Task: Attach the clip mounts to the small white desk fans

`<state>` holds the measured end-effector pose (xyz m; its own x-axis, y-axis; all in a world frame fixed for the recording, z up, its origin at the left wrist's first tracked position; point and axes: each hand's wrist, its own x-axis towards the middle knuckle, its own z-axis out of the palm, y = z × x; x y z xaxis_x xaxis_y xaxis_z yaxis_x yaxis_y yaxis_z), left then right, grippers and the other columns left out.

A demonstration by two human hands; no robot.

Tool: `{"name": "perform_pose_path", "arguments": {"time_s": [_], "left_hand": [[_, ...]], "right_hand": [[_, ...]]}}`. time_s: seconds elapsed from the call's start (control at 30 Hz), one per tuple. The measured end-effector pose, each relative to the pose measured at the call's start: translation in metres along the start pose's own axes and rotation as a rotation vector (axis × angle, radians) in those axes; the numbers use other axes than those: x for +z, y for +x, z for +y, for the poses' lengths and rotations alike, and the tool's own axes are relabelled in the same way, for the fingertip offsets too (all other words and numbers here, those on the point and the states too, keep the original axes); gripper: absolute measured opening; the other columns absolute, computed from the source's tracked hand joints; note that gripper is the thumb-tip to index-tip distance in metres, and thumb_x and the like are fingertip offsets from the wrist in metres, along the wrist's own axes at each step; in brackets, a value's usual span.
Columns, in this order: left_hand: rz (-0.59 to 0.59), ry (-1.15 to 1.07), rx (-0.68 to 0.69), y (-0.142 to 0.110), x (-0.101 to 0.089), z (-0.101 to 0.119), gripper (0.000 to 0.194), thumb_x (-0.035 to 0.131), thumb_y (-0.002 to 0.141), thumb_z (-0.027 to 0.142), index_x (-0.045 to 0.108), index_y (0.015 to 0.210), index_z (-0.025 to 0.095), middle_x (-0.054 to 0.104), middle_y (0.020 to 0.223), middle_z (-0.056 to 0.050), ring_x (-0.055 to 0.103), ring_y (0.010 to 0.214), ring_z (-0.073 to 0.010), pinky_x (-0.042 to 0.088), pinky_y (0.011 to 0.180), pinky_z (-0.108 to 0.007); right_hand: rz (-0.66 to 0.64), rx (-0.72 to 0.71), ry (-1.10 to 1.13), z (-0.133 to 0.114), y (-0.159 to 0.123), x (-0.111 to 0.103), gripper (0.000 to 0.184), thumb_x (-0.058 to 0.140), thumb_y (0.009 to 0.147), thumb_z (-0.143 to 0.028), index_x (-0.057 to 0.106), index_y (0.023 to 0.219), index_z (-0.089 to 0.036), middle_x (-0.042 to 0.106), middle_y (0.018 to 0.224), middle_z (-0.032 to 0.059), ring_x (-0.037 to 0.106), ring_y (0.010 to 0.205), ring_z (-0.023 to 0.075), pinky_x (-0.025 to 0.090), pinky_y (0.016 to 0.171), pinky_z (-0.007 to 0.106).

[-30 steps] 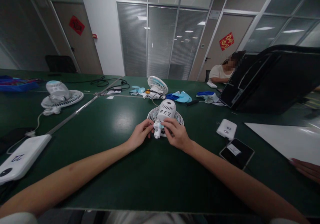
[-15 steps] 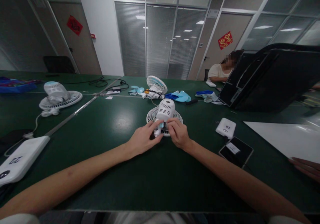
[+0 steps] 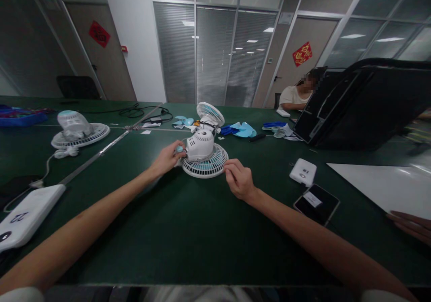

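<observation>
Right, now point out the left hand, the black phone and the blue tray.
Left hand [image 3: 165, 159]: head view, back of hand.
Black phone [image 3: 322, 203]: head view, screen.
Blue tray [image 3: 23, 120]: head view, front wall.

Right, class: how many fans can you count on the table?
3: the left fan, grille down; the middle fan, between the left hand and the right hand; and the rear fan, just beyond it. The black object may hide others.

The white, round slotted fan head [image 3: 205, 160] shows light blue blades through its grille. The flat rectangular table [image 3: 188, 234] is dark green. The diamond-shaped paper sign [image 3: 302, 54] on the right is red with yellow characters; the leaf-like plastic blades [image 3: 245, 129] are pale blue.
</observation>
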<state>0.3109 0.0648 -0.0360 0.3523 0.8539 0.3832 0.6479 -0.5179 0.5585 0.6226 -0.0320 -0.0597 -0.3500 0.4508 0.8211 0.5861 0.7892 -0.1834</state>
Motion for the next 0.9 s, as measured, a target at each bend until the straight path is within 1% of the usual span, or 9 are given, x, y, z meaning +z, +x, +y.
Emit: {"name": "perform_pose_path", "arguments": {"time_s": [0.07,0.2,0.27,0.37,0.53,0.63,0.7,0.77,0.9], "left_hand": [[0.060,0.057,-0.052,0.004,-0.017,-0.026,0.025,0.059,0.091,0.037,0.061,0.111,0.023,0.069,0.099,-0.005,0.062,0.082,-0.0225,0.044,0.073,-0.032],[0.236,0.201,-0.238,0.003,-0.053,-0.078,0.033,0.061,0.087,0.041,0.063,0.114,0.021,0.069,0.094,-0.005,0.061,0.080,-0.0237,0.043,0.072,-0.030],[0.329,0.278,-0.316,-0.002,-0.069,-0.098,0.033,0.062,0.088,0.040,0.064,0.115,0.020,0.069,0.096,-0.004,0.061,0.083,-0.0235,0.043,0.075,-0.028],[0.429,0.394,-0.421,-0.012,-0.089,-0.117,0.035,0.063,0.090,0.037,0.064,0.119,0.017,0.068,0.105,-0.005,0.058,0.092,-0.0227,0.041,0.080,-0.027],[0.556,0.482,-0.559,-0.028,-0.101,-0.127,0.047,0.063,0.093,0.040,0.056,0.130,0.012,0.063,0.109,-0.009,0.054,0.093,-0.0241,0.038,0.080,-0.030],[0.595,0.522,-0.572,-0.034,-0.102,-0.124,0.052,0.060,0.096,0.044,0.052,0.135,0.011,0.062,0.113,-0.010,0.053,0.094,-0.0252,0.038,0.080,-0.031],[0.603,0.549,-0.532,-0.036,-0.102,-0.121,0.048,0.057,0.098,0.042,0.053,0.136,0.013,0.058,0.127,-0.012,0.051,0.106,-0.0269,0.038,0.087,-0.033],[0.601,0.587,-0.466,-0.037,-0.101,-0.117,0.044,0.054,0.100,0.039,0.055,0.137,0.015,0.050,0.141,-0.012,0.045,0.121,-0.0287,0.034,0.098,-0.036],[0.528,0.690,-0.296,-0.036,-0.098,-0.109,0.042,0.050,0.102,0.033,0.055,0.139,0.013,0.048,0.144,-0.015,0.036,0.130,-0.0316,0.025,0.107,-0.043]], "right_hand": [[-0.004,0.008,-0.008,0.000,0.000,0.000,0.016,0.046,0.098,-0.015,0.061,0.096,-0.020,0.064,0.100,0.0066,0.063,0.081,0.0150,0.047,0.064,0.026],[-0.021,0.009,-0.020,0.000,0.000,0.000,0.017,0.045,0.098,-0.016,0.061,0.095,-0.019,0.063,0.100,0.0061,0.061,0.077,0.0137,0.045,0.061,0.026],[-0.025,0.012,-0.015,0.000,0.000,-0.001,0.017,0.045,0.098,-0.016,0.061,0.096,-0.019,0.063,0.099,0.0061,0.060,0.076,0.0135,0.045,0.060,0.026],[-0.033,0.019,-0.013,0.000,0.001,-0.001,0.018,0.044,0.099,-0.017,0.061,0.096,-0.019,0.064,0.099,0.0063,0.060,0.075,0.0136,0.045,0.060,0.026],[-0.050,0.025,-0.022,-0.001,0.001,-0.001,0.018,0.044,0.099,-0.018,0.061,0.095,-0.020,0.064,0.099,0.0063,0.060,0.075,0.0137,0.045,0.060,0.026],[-0.059,0.026,-0.028,-0.001,0.002,0.000,0.018,0.044,0.100,-0.018,0.061,0.095,-0.019,0.064,0.099,0.0063,0.060,0.076,0.0135,0.045,0.060,0.026],[-0.061,0.024,-0.037,-0.001,0.001,0.000,0.018,0.044,0.100,-0.018,0.061,0.094,-0.020,0.064,0.099,0.0064,0.061,0.078,0.0140,0.045,0.062,0.027],[-0.059,0.021,-0.043,-0.001,0.001,0.000,0.018,0.044,0.100,-0.018,0.061,0.094,-0.019,0.064,0.099,0.0063,0.062,0.079,0.0144,0.045,0.063,0.027],[-0.071,0.022,-0.037,0.000,0.002,-0.001,0.018,0.044,0.099,-0.017,0.061,0.094,-0.019,0.064,0.099,0.0062,0.060,0.076,0.0135,0.045,0.062,0.027]]}}
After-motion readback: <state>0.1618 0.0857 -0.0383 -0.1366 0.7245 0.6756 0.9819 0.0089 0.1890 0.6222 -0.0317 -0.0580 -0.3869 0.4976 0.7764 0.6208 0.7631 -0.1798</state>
